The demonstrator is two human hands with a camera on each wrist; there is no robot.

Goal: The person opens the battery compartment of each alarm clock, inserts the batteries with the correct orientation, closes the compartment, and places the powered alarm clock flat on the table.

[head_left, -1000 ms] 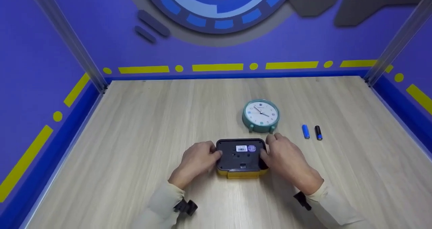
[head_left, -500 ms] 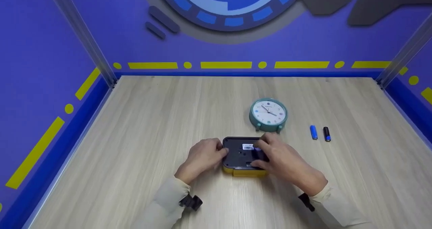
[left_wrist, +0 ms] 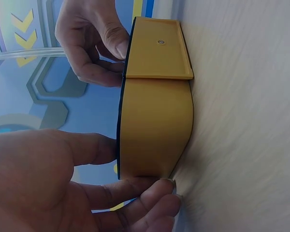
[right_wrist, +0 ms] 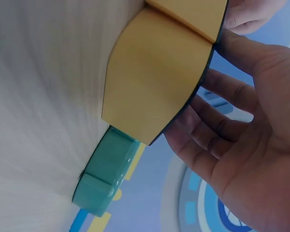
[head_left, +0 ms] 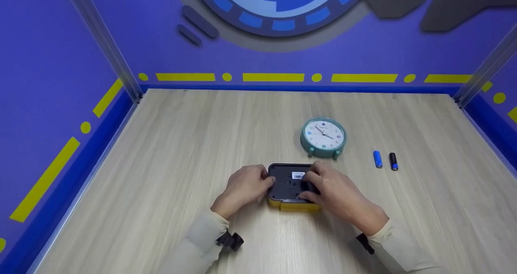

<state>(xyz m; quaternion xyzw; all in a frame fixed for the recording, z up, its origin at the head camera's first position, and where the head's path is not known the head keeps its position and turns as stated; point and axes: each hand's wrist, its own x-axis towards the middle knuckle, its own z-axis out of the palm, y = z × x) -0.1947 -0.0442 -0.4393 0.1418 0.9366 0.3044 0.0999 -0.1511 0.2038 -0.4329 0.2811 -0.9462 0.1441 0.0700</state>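
A yellow box-shaped clock lies with its black back up. My left hand grips its left end, thumb on the back's edge, as the left wrist view also shows. My right hand rests its thumb and fingertips on the right part of that back, hiding it. In the right wrist view its slightly bent fingers touch the dark back, while the yellow side faces the camera. A white label stays visible beside the fingers.
A round teal alarm clock lies face up just behind. To its right are two small batteries, a blue one and a black-and-blue one. Blue-purple panels wall the wooden table.
My right hand has moved from the clock's right edge onto its back, covering the round purple sticker. My left hand keeps its grip. The head view has shifted slightly.
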